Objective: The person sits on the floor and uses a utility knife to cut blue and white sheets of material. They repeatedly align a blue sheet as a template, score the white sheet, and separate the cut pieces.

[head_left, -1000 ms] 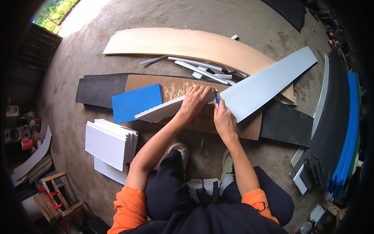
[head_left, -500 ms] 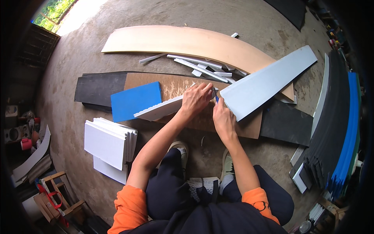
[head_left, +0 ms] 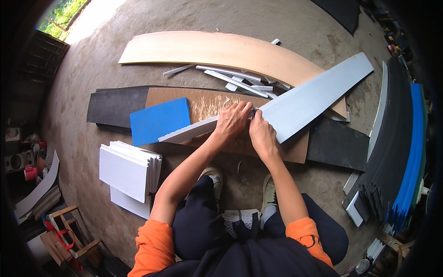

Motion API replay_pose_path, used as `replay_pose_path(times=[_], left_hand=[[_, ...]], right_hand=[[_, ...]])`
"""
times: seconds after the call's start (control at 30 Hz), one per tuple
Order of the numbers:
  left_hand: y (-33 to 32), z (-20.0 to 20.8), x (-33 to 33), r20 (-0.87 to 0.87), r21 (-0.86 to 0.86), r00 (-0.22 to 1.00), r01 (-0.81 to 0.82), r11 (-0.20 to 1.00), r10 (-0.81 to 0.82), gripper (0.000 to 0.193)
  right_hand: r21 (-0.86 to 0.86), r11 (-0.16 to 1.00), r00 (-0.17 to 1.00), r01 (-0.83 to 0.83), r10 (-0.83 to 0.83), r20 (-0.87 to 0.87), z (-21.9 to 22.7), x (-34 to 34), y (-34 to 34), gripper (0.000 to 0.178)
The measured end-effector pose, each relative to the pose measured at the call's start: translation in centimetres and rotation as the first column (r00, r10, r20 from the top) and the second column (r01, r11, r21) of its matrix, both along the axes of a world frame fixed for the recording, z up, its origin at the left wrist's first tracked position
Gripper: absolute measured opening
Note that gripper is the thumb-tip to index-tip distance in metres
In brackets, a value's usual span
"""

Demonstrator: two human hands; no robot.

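My left hand is closed over the upper edge of a narrow white board, tilted up with a ragged edge toward the left. Just right of it, my right hand grips a small blue-handled cutter knife, mostly hidden by the fingers, at the right end of this board. Both hands are above a scuffed brown board. A blue rectangular panel lies beside the white board's left end. Close to my right hand, a long pale white panel slants up to the right.
Left of my feet stands a stack of white panels. Farther off lie a long tan board and several white offcut strips. Black sheets extend under the brown board. Blue sheets line the right side.
My right hand and the knife have moved slightly up and left, nearer my left hand. My left hand has shifted a little down, still on the white board.
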State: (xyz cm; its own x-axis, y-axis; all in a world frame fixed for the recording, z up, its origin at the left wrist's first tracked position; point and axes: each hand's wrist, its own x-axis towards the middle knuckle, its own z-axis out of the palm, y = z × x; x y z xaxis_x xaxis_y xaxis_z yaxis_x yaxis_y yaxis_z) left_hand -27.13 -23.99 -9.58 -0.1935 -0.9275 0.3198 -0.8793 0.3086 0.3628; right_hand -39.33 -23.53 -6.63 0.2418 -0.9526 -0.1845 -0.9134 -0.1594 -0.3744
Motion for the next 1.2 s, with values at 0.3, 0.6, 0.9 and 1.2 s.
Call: replay_pose_path(times=[0.3, 0.6, 0.9, 1.2], left_hand=[[0.0, 0.3, -0.2, -0.005, 0.058, 0.999, -0.049, 0.997, 0.050, 0.016], [0.2, 0.2, 0.4, -0.044, 0.016, 0.999, 0.016, 1.000, -0.015, 0.014], [-0.2, 0.1, 0.8, -0.080, 0.068, 0.996, 0.048, 0.997, -0.042, 0.018], [-0.2, 0.2, 0.5, -0.078, 0.096, 0.996, -0.023, 0.995, 0.031, 0.019]], right_hand=[[0.002, 1.000, 1.000, -0.012, 0.012, 0.019, 0.2, -0.7, 1.2, 0.030], [0.061, 0.998, 0.999, 0.003, -0.006, 0.050, 0.1, -0.3, 0.7, 0.028], [0.064, 0.997, 0.997, 0.048, -0.051, 0.053, -0.1, 0.2, 1.0, 0.027], [0.118, 0.993, 0.999, 0.029, -0.033, 0.034, 0.7, -0.4, 1.6, 0.023]])
